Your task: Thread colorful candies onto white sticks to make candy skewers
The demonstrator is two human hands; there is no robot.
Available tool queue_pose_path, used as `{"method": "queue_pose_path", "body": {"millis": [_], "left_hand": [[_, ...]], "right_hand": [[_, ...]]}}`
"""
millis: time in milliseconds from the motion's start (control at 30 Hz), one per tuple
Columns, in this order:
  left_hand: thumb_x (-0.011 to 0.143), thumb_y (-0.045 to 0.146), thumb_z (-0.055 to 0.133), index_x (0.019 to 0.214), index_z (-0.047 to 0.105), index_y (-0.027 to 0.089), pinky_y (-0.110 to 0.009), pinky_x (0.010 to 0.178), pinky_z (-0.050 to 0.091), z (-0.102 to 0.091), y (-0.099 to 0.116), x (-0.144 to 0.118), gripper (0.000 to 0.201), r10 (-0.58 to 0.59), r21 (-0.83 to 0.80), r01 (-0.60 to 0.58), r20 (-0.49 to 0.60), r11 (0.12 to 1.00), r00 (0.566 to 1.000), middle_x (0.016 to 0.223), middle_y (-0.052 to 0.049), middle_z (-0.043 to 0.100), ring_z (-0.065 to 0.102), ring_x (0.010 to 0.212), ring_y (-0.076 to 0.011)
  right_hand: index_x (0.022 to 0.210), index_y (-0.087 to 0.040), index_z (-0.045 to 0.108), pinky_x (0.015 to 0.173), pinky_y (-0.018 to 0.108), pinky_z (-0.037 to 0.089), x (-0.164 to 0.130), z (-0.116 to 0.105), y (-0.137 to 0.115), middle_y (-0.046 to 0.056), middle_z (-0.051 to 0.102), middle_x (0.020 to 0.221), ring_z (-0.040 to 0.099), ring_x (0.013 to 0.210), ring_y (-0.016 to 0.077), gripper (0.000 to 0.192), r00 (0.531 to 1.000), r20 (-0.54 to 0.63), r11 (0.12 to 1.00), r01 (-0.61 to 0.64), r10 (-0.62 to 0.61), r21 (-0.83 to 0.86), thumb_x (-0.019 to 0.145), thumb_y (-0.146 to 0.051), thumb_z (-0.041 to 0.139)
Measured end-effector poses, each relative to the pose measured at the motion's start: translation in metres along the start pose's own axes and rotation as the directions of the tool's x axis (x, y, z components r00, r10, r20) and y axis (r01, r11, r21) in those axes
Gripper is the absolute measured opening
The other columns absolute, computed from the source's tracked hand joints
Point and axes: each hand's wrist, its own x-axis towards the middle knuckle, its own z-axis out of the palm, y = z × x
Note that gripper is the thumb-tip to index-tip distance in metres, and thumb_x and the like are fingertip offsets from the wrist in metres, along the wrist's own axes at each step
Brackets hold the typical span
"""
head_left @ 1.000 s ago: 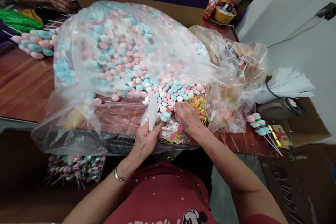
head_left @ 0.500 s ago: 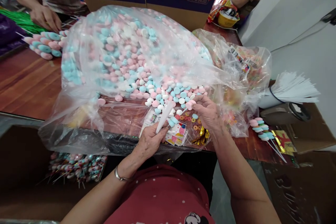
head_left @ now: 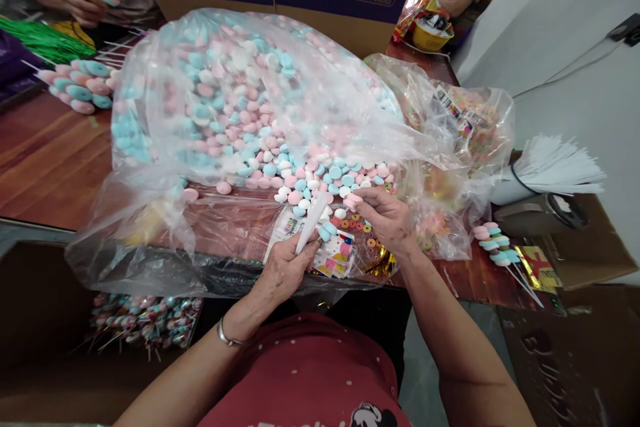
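Left hand (head_left: 286, 265) grips white stick (head_left: 311, 221) (tilted upward). Right hand (head_left: 390, 219) pinches pink candy (head_left: 351, 201) at fingertips, beside open candy bag (head_left: 250, 113).

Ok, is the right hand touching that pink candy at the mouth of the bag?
Touching. The head view shows the right hand pinching the pink candy between its fingertips, no gap visible.

Wooden table (head_left: 50, 160) under candy bags (head_left: 240, 100)

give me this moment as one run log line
left hand: holds narrow clear bag | right hand: pinches pink candy | beside: big candy bag
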Motion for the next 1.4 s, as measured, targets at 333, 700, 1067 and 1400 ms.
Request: {"method": "queue_pose_path", "body": {"millis": [333,700,1067,1400], "left_hand": [[0.085,0.037,0.056,0.088,0.067,0.015,-0.022,0.051,0.036,0.003,0.001,-0.001,0.025,-0.003,-0.027,0.001,-0.054,1.0,0.999,0.051,0.006,0.045,0.041,0.05,-0.0099],[0.083,0.039,0.058,0.092,0.069,0.015,-0.022,0.048,0.035,0.003,-0.007,-0.002,0.028,-0.018,-0.059,0.013,-0.072,0.998,0.997,0.052,0.006,0.045,0.039,0.048,-0.0098],[0.081,0.041,0.061,0.099,0.071,0.013,-0.021,0.045,0.032,0.004,0.002,-0.002,0.034,-0.064,-0.085,0.053,-0.129,0.995,0.99,0.05,0.006,0.045,0.037,0.045,-0.0088],[0.082,0.042,0.059,0.103,0.07,0.013,-0.022,0.046,0.034,0.003,-0.001,-0.002,0.037,-0.075,-0.072,0.066,-0.124,0.995,0.989,0.05,0.006,0.045,0.038,0.045,-0.0093]], "right_hand": [[0.112,-0.023,0.069,0.085,0.028,0.058,-0.022,0.013,0.009,0.004,0.075,0.107,0.072,0.094,0.0171,0.027,0.921,0.008,0.737,0.317,-0.389,-0.597,0.094,-0.029,0.049],[0.116,-0.017,0.066,0.077,0.025,0.059,-0.028,0.028,0.018,0.008,0.076,0.101,0.073,0.086,0.0164,0.031,0.826,0.179,0.51,0.484,-0.534,-0.711,0.097,-0.023,0.042],[0.128,-0.02,0.06,0.065,0.022,0.049,-0.032,-0.003,0.001,0.006,0.075,0.094,0.066,0.073,0.0138,0.037,0.897,0.201,0.35,0.348,-0.392,-0.869,0.1,-0.032,0.04],[0.098,-0.017,0.066,0.068,0.032,0.043,-0.013,-0.047,0.011,0.012,0.066,0.089,0.057,0.081,0.024,0.022,0.981,-0.064,0.159,-0.035,-0.183,-0.987,0.088,-0.021,0.047]]}}
